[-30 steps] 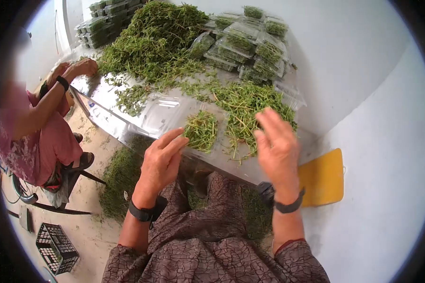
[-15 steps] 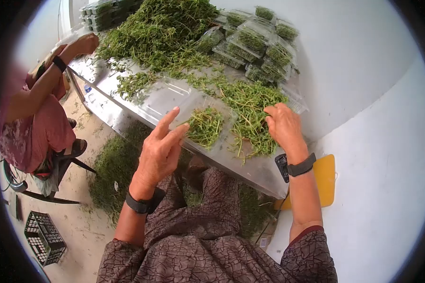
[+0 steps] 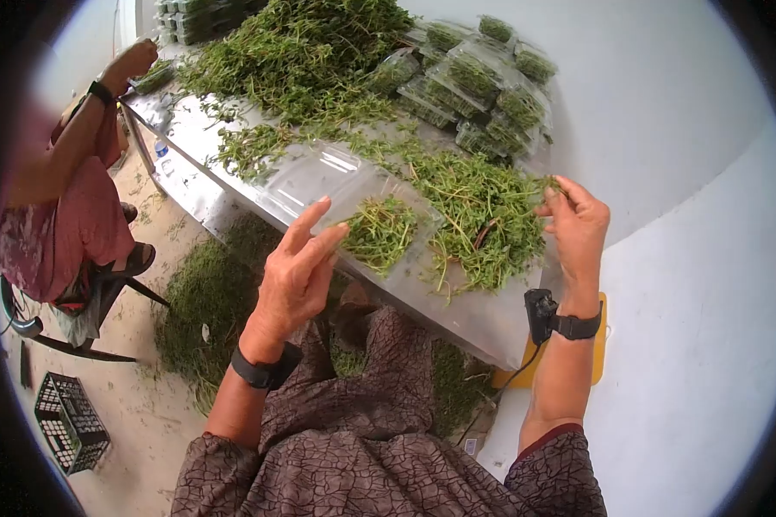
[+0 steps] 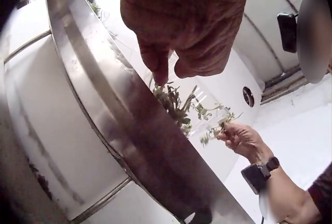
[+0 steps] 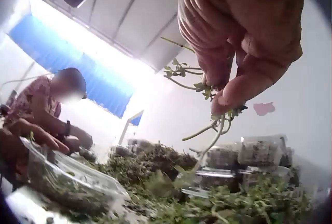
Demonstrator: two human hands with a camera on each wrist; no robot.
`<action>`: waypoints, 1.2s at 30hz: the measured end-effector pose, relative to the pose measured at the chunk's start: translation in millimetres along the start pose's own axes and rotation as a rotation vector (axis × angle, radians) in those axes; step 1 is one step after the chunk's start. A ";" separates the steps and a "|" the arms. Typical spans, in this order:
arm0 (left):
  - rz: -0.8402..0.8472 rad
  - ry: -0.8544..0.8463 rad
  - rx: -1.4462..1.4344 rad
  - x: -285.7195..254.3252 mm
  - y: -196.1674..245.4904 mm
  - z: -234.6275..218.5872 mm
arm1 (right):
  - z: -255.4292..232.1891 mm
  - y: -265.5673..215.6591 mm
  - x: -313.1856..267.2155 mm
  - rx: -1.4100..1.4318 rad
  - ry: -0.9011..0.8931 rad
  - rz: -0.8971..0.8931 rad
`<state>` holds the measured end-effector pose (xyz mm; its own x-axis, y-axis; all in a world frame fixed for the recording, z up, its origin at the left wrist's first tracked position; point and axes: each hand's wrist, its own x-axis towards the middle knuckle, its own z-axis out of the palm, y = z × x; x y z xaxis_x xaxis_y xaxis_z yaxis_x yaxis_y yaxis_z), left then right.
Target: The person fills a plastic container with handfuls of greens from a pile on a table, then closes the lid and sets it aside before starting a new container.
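Observation:
At the table's front edge lies a clear plastic container (image 3: 412, 262) with a heap of green sprigs (image 3: 379, 231) in it; its hinged lid (image 3: 306, 181) is folded back. My left hand (image 3: 293, 274) is at the container's near-left side, index finger stretched out and another fingertip right at the rim. To the right, my right hand (image 3: 580, 222) pinches a small leafy sprig (image 5: 224, 123) between thumb and fingertips, raised over the right end of a loose pile of greens (image 3: 491, 215). In the right wrist view, the sprig's bare stems hang below the fingers.
A large mound of greens (image 3: 297, 60) and a stack of filled clear containers (image 3: 470, 77) occupy the back of the table. At the left another person (image 3: 69, 207) sits, one hand over a container. A black crate (image 3: 71, 422) and heaped greens (image 3: 203, 302) are on the floor.
My right hand went down to the loose pile, then rose to the right with a sprig pinched in it. My left hand has stayed beside the container.

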<state>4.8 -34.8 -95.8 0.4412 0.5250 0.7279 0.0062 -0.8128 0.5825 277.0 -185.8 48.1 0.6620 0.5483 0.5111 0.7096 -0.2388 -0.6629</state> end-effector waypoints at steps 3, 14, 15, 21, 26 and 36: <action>0.036 0.049 -0.021 -0.6 2.0 3.1 | 2.4 -23.1 -9.7 0.170 -0.022 -0.010; 0.036 0.076 -0.086 -5.7 -1.8 7.8 | 48.4 -71.2 -40.7 0.277 -0.150 -0.446; 0.038 0.085 -0.084 -6.0 -2.2 7.6 | 55.9 -66.7 -44.5 0.136 -0.214 -0.543; 0.006 0.068 -0.091 -10.6 -4.9 6.7 | 69.1 -46.5 -68.4 0.069 -0.335 -0.410; 0.037 0.143 -0.026 -11.1 2.0 5.8 | 70.1 -34.3 -84.0 0.027 -0.297 -0.403; 0.161 0.025 0.373 1.7 9.9 -15.9 | 72.4 -30.3 -104.1 -0.105 -0.274 -0.604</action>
<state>-8.6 -37.9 -83.0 0.4411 0.3856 0.8104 0.2659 -0.9186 0.2923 169.1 -177.6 -24.7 0.0653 0.7906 0.6088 0.9651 0.1050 -0.2398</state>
